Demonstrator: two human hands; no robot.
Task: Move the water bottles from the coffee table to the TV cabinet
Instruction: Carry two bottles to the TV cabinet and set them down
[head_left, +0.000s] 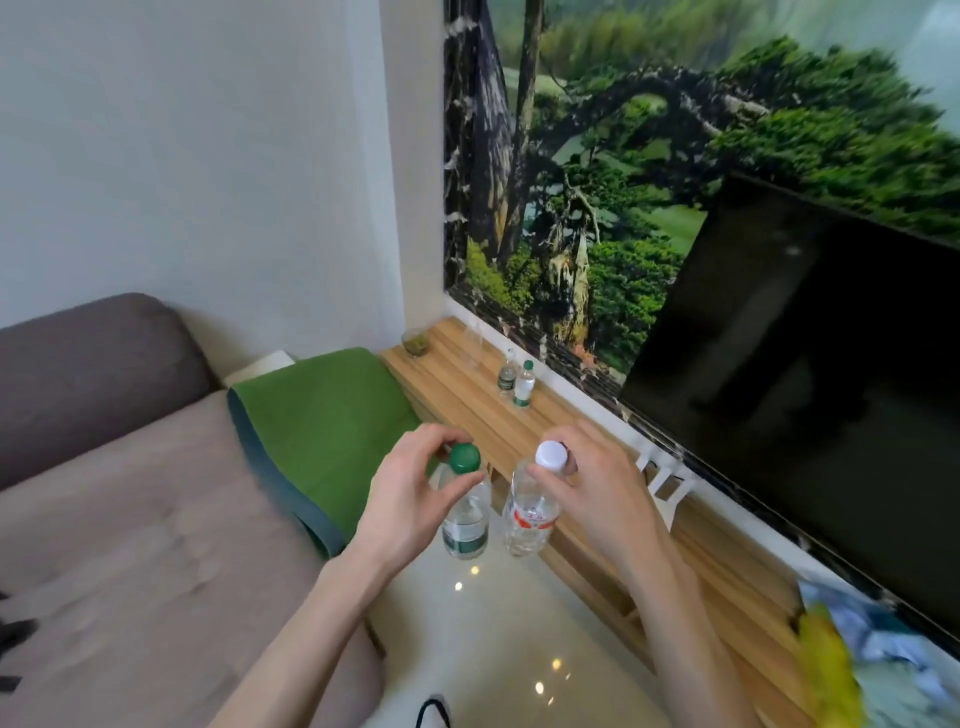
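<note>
A green-capped bottle (466, 512) is being gripped at its neck by the left hand (410, 493), while a white-capped bottle (531, 512) is being pinched just under its cap by the right hand (592, 483); both are being held upright, side by side, near the front edge of the wooden TV cabinet (571, 431). Farther along the cabinet top, two more bottles (517, 382) are being kept upright beside each other, left of the dark television (821, 374). A green cloth (322, 415) is being supported on the sofa (119, 499).

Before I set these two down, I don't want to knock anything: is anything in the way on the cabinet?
Nothing visible blocks the near stretch of the cabinet. Two bottles and a glass stand farther along it. Left hand holds the green-capped bottle, right hand the white-capped bottle.
</note>
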